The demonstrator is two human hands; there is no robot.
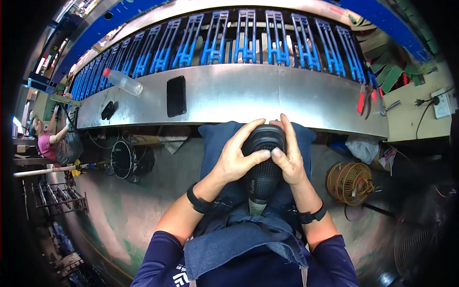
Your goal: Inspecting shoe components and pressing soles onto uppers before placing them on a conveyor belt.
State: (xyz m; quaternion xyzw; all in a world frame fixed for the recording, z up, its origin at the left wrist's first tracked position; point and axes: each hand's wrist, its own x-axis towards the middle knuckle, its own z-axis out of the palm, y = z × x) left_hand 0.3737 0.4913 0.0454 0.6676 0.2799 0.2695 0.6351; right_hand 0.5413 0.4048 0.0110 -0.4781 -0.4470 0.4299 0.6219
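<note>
The largest item before me is the steel bench (229,95), its near edge just beyond my knees, with a row of blue forks (246,54) along its far side. A co-worker (60,141) is well apart to my left. My apron (241,244) is bunched across my waist; a fan (351,184) is on my right, below bench level. The black piece (264,179) is over my lap, short of the bench edge, its broad end away from me. My left hand (234,158) is half open, cupped along its left side; my right hand (292,165) is likewise partly curved against the right, both thumbs on the upper face. I cannot tell how far the fingers reach beneath. I judge slippage the chief risk: uneven thumb pressure could twist the piece, and a loosened side grip could drop it. Of the smaller items, the bottle (125,82) could topple or roll if the bench is knocked; the phone (176,96) lies near the edge, exposed to a stray elbow; the pliers (362,101) are at the right end.
</note>
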